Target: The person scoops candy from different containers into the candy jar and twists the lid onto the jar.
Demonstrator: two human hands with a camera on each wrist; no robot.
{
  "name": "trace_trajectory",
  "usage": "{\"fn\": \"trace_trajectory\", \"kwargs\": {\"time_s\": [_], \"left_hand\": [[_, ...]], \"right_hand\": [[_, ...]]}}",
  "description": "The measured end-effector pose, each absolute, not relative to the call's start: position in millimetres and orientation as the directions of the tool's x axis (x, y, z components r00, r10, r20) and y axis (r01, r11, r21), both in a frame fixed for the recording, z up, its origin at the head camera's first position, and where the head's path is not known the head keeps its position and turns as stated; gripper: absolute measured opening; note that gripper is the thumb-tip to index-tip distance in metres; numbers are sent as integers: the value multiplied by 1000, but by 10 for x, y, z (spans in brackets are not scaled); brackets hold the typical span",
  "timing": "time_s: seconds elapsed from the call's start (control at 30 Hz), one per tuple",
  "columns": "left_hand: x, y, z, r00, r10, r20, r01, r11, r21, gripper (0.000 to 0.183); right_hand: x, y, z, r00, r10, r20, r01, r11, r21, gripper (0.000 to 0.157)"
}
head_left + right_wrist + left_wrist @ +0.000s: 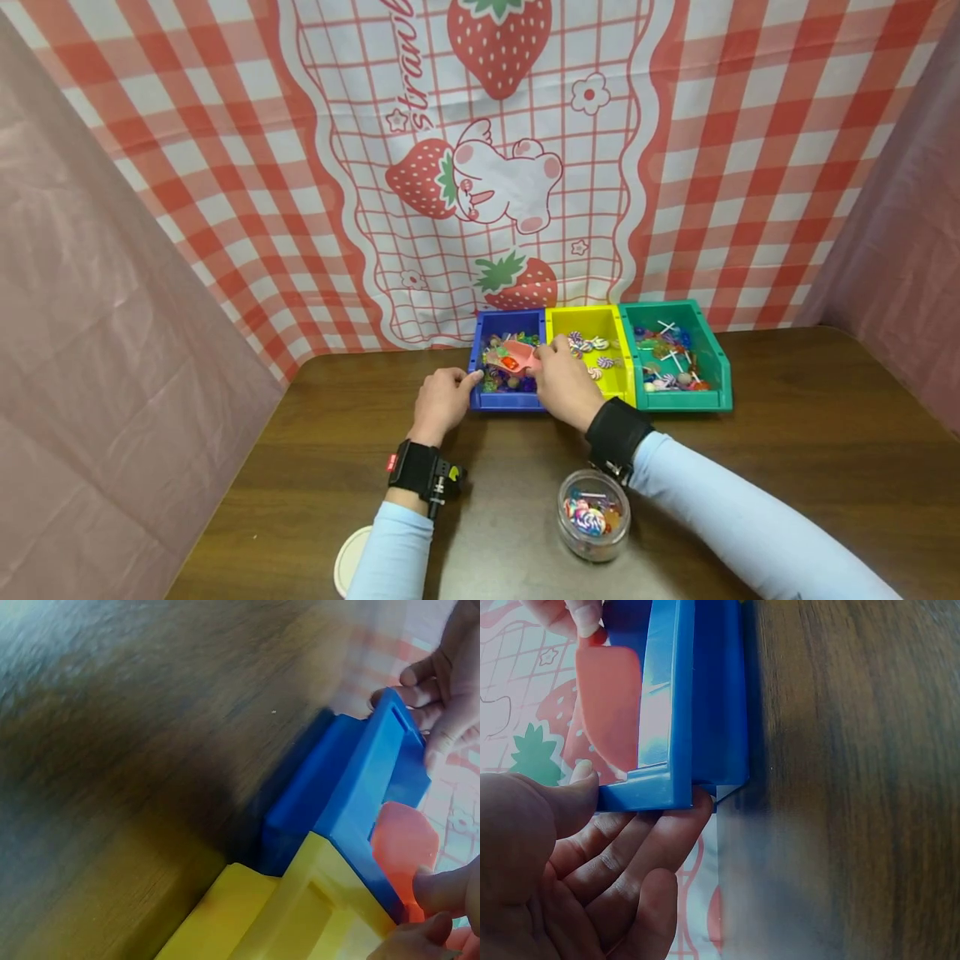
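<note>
In the head view my right hand (567, 385) pinches the handle of a pink scoop (517, 355) over the blue bin (510, 403). An orange-red piece sits in the scoop's bowl, and small colourful beads and candy-like pieces lie around it in the bin. My left hand (441, 405) holds that bin's left wall. From the left wrist, the thumb is over the blue rim (660, 793) and the fingers are on the outside. The scoop (405, 841) also shows beyond the blue front wall in the right wrist view, its handle between my right thumb and fingers.
A yellow bin (625, 367) with swirl candies adjoins the blue one, followed by a green bin (720, 375) holding lollipops and beads. Nearer stands a round clear jar (592, 546) of candies. A white lid-like disc (349, 560) lies partly under the left sleeve. Checked cloth hangs behind.
</note>
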State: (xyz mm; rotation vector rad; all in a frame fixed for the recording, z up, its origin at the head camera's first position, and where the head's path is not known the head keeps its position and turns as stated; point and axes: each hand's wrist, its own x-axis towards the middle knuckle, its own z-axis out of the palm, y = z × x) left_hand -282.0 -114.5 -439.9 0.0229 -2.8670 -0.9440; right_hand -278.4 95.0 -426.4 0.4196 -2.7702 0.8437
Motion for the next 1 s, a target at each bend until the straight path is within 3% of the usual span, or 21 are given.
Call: {"fn": "trace_trajectory", "kwargs": {"time_s": [0.23, 0.57, 1.0], "left_hand": [[-2829, -1135, -4398, -992, -61, 108, 15, 805, 594, 39], [-2835, -1136, -4406, -991, -69, 114, 10, 814, 581, 37], [-2841, -1134, -4401, -992, -57, 113, 19, 816, 578, 35]], "right_hand": [[-2757, 1074, -4332, -924, -151, 350, -345, 722, -599, 27], [-2670, 1319, -4288, -943, -138, 304, -325, 584, -743, 24], [-2262, 1878, -3951, -872, -295, 391, -488, 599, -636, 27]]}}
